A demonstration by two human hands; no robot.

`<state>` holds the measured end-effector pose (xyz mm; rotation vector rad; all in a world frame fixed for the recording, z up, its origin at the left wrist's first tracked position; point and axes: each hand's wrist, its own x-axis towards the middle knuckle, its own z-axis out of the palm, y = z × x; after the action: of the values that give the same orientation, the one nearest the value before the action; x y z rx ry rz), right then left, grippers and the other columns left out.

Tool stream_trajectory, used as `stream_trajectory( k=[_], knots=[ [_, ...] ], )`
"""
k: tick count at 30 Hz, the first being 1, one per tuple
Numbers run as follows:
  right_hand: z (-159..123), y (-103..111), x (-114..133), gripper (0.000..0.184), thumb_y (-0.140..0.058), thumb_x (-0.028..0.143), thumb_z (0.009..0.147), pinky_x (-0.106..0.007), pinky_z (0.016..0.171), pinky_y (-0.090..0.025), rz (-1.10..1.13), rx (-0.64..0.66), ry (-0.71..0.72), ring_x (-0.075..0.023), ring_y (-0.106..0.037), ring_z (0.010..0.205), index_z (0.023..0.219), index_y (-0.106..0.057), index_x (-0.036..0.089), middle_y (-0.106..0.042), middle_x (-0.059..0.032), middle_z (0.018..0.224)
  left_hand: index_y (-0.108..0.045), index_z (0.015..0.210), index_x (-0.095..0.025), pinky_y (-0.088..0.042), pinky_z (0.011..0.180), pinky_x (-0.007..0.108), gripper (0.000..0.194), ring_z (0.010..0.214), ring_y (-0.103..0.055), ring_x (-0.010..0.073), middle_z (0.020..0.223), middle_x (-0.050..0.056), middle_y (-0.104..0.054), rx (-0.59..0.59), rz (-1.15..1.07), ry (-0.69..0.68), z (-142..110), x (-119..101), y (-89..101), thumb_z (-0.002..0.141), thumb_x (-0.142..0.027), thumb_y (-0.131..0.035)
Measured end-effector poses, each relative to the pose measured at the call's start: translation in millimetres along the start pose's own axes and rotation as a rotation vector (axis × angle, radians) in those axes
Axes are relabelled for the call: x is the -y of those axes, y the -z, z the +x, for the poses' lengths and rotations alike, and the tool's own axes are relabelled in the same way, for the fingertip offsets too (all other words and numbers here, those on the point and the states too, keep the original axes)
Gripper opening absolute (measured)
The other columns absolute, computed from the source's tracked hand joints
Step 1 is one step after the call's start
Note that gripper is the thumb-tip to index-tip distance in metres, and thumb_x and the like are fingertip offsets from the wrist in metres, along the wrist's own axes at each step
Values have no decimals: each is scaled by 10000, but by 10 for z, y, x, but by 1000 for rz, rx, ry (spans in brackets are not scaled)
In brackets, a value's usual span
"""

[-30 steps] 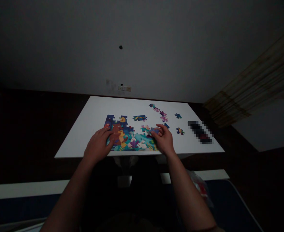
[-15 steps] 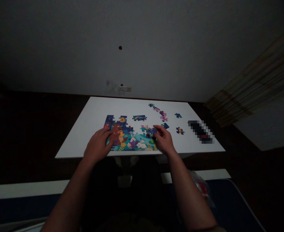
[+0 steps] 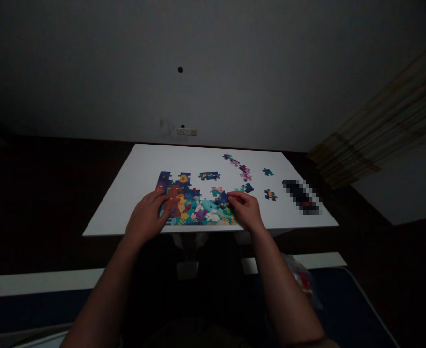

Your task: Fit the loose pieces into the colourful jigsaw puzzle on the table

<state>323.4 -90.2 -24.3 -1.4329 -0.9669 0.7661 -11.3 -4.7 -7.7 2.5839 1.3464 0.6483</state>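
Note:
A partly joined jigsaw puzzle (image 3: 194, 208) with a bear and rabbits lies at the table's near edge; its upper right is ragged. My left hand (image 3: 148, 212) rests on the puzzle's left side, fingers stretched and thumb apart, holding nothing. At the right side, my right hand (image 3: 246, 209) pinches a dark blue puzzle piece (image 3: 224, 197) between thumb and fingers, over the puzzle's right part. How far that piece touches its neighbours is hard to make out. Just beyond my right hand lies a loose dark blue and green piece (image 3: 248, 188).
The white table (image 3: 125, 188) also holds a joined blue strip (image 3: 209, 176), a line of pink and purple pieces (image 3: 244, 170), and two loose pieces at the right, one blue (image 3: 268, 172), one multicoloured (image 3: 271, 195). A pixelated dark object (image 3: 301, 197) lies near the right edge.
My right hand has shifted slightly, its fingers stretched lower and flatter over the puzzle's right side with the blue piece. My left hand has stayed in place.

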Motion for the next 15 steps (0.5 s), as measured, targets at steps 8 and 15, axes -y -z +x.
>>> stream_trajectory(
  k=[8,15],
  knots=[
    [-1,13,0,270,-771,412,792,-367,742,-587,-10,15,-1,-238,-739,785,972,-831,221,-805,-62,882,-690,1298,-178,-439,1170,557,430,1381,-534,334,1459,164,-609,7,10,-3,-2,-6,4,1037,-452,-484],
    [-7,10,20,267,-770,411,783,-374,737,-586,-16,2,-6,-241,-733,779,966,-830,226,-800,-58,862,-692,1293,-206,-452,1157,573,397,1379,-534,340,1459,145,-611,4,2,5,-4,2,2,1022,-432,-510]
  ],
)
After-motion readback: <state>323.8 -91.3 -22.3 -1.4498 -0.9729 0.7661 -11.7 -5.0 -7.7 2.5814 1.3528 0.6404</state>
